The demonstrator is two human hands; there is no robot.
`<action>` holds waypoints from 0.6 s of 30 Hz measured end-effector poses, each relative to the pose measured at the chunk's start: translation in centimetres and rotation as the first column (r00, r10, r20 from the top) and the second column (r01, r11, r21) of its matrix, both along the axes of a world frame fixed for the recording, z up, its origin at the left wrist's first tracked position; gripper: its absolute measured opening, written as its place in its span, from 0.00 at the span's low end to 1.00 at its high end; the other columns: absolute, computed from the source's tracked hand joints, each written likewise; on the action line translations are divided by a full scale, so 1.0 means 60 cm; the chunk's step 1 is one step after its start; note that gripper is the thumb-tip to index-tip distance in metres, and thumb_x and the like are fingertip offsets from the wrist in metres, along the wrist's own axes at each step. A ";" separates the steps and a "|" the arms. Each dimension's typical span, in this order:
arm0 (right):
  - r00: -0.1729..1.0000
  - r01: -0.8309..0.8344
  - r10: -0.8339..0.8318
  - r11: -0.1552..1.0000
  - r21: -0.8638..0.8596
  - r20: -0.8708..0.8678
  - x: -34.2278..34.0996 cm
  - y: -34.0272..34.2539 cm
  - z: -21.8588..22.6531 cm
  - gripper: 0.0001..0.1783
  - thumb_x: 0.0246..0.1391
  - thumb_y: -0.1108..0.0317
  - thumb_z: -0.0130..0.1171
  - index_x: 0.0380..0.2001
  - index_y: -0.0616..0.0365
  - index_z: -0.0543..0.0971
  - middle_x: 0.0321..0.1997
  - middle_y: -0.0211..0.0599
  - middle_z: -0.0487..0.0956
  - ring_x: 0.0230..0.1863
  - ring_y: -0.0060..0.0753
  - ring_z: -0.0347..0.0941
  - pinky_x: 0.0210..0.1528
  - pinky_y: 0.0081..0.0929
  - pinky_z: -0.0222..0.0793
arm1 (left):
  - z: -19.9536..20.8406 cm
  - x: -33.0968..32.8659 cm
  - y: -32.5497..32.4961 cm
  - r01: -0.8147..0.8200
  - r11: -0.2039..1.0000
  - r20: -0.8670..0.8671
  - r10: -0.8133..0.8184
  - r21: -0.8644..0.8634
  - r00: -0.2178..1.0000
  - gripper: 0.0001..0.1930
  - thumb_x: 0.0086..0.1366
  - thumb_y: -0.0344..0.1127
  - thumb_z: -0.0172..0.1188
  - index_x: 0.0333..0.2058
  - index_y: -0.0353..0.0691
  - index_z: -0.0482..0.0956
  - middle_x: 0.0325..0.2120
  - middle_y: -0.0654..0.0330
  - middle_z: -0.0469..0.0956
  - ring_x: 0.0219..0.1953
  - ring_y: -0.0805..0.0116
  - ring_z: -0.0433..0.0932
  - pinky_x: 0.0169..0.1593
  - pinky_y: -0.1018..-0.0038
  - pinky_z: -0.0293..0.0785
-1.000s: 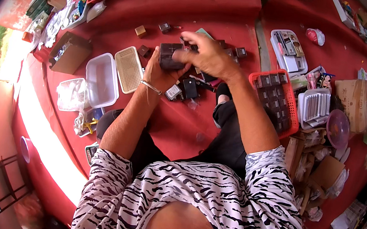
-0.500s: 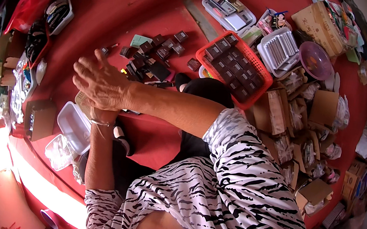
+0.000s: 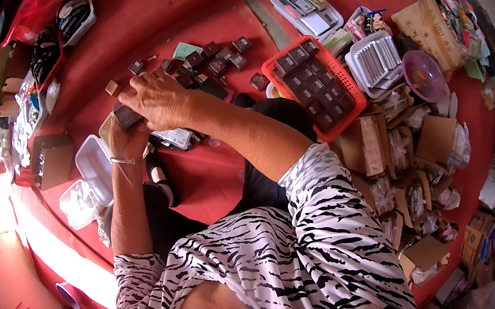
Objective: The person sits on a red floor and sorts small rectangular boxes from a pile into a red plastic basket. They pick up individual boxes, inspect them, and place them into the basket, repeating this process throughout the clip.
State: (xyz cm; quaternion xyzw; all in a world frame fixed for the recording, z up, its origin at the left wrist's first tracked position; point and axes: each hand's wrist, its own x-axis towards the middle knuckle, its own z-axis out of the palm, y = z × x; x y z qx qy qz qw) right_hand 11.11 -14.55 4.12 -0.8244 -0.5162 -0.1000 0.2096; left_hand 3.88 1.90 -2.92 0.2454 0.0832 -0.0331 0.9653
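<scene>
And it's the left hand [image 3: 127, 139] with the dark box [image 3: 126, 116], fingers closed round its lower end, held above the left part of the red floor covering [image 3: 210, 181], well in from the left edge. Across comes the right hand [image 3: 161, 101], palm down, knuckles bent! Whether those fingers grip or even touch the box, I can't tell; the hand hides its own underside. Here's the key relation: the box sits just below and left of the right fingers, directly at the left ones, so the left hand is nearer. Its long axis? Partly covered, can't call it. Just beyond the right fingers, a small tan cube [image 3: 112, 88]; farther right, the orange basket [image 3: 349, 85], dark boxes filling it corner to corner.
</scene>
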 end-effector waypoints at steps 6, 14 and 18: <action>0.998 -0.068 0.068 0.997 -0.039 0.012 -0.004 0.013 -0.012 0.15 0.39 0.68 0.58 0.33 0.64 0.72 0.31 0.41 0.73 0.32 0.36 0.76 0.29 0.31 0.73 | 0.002 -0.004 0.000 0.020 1.000 -0.032 -0.019 0.018 0.999 0.18 0.68 0.43 0.40 0.48 0.38 0.69 0.48 0.55 0.72 0.51 0.59 0.71 0.56 0.61 0.65; 0.984 -0.034 0.037 0.999 -0.021 0.172 -0.001 0.021 -0.013 0.12 0.41 0.64 0.54 0.27 0.62 0.73 0.26 0.40 0.75 0.27 0.34 0.76 0.24 0.31 0.71 | 0.025 0.004 -0.032 0.056 0.998 -0.015 -0.057 -0.027 0.998 0.21 0.69 0.47 0.38 0.52 0.40 0.65 0.51 0.55 0.69 0.55 0.58 0.67 0.57 0.58 0.63; 0.990 0.097 -0.091 0.994 0.058 -0.107 0.036 -0.027 0.039 0.15 0.38 0.63 0.56 0.26 0.64 0.73 0.24 0.47 0.77 0.26 0.41 0.78 0.25 0.39 0.72 | 0.069 0.009 -0.068 0.236 0.972 0.031 -0.236 0.005 0.971 0.25 0.68 0.51 0.39 0.54 0.39 0.61 0.53 0.51 0.67 0.57 0.54 0.65 0.58 0.57 0.61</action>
